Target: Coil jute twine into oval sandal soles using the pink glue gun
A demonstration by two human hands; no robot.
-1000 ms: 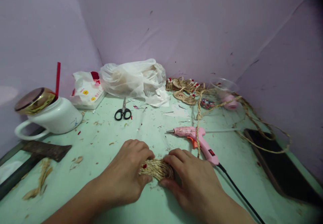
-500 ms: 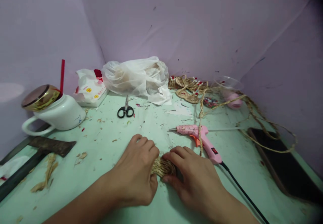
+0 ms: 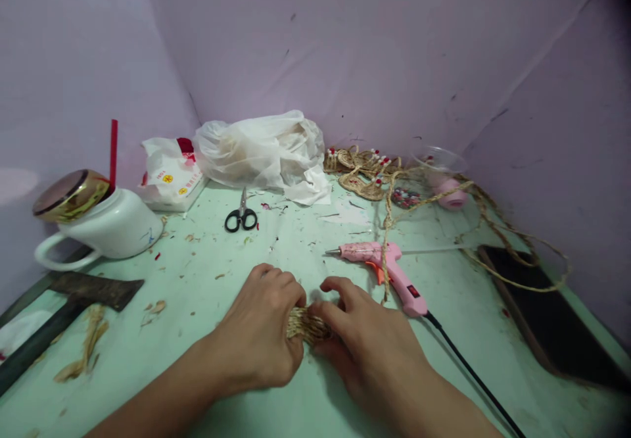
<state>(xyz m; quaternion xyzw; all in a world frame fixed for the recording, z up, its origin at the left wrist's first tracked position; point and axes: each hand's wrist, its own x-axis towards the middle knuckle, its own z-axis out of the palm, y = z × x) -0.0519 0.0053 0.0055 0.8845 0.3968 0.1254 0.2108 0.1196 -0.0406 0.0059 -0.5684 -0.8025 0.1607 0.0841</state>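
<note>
Between my hands, low over the green tabletop, is a small piece of coiled braided straw cord (image 3: 306,325). My left hand (image 3: 263,326) is closed round its left end, thumb below and fingers curled over the top. Much of the piece is hidden behind my fingers. My right hand (image 3: 362,336) pinches its right end between thumb and index finger, with another finger raised. A straw braid (image 3: 387,227) runs down from the back of the table and passes behind my right hand. Just beyond that hand lies a pink glue gun (image 3: 379,260), its nozzle pointing left.
Black-handled scissors (image 3: 241,216) lie mid-table. A white mug (image 3: 116,224) with a gold lid and an axe-shaped tool (image 3: 93,290) occupy the left. At the back are a plastic bag (image 3: 261,152), a tissue pack (image 3: 172,178) and beaded straw pieces (image 3: 362,175). A phone (image 3: 547,319) lies right.
My right hand's fingers have shifted on the straw piece, and one finger has lifted off. My left hand keeps its grip. The whole view has shifted slightly.
</note>
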